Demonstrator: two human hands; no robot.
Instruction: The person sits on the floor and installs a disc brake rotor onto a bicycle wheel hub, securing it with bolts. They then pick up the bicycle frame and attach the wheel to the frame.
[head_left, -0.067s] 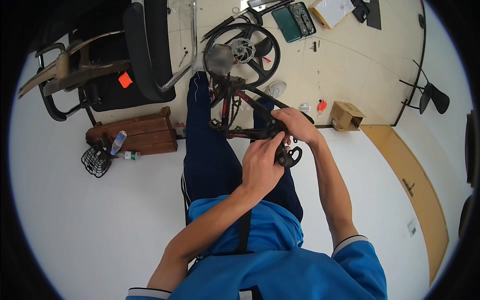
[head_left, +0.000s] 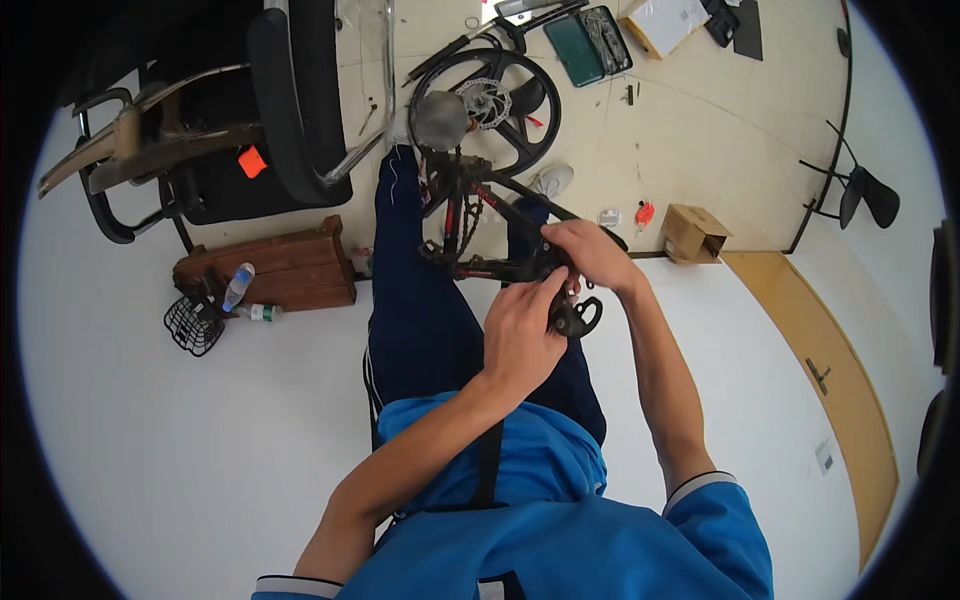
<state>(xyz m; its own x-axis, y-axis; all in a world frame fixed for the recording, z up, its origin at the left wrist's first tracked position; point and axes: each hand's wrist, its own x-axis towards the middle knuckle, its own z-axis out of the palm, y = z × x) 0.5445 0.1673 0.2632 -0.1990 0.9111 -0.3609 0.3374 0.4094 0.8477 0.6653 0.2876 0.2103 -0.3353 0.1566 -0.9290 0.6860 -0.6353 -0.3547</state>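
Note:
A black bicycle frame (head_left: 509,208) with red markings lies between my legs, with a chain and crank at its left side. My right hand (head_left: 597,254) is closed round the near right end of the frame, thumb on top. Beside it, my left hand (head_left: 522,335) grips a dark part with a hook-shaped end (head_left: 578,318); its index finger reaches toward the right hand's fingertips. Both hands' fingertips nearly meet there, and what lies between them is partly hidden. A black spoked wheel (head_left: 548,118) with a disc rotor lies at the far end of the frame.
An office chair (head_left: 295,110) stands at the left, above a brown wooden box (head_left: 300,265) with bottles and a black wire basket (head_left: 194,323) near it. A green tool case (head_left: 575,52), a cardboard box (head_left: 692,235) and small loose parts lie on the tiled floor.

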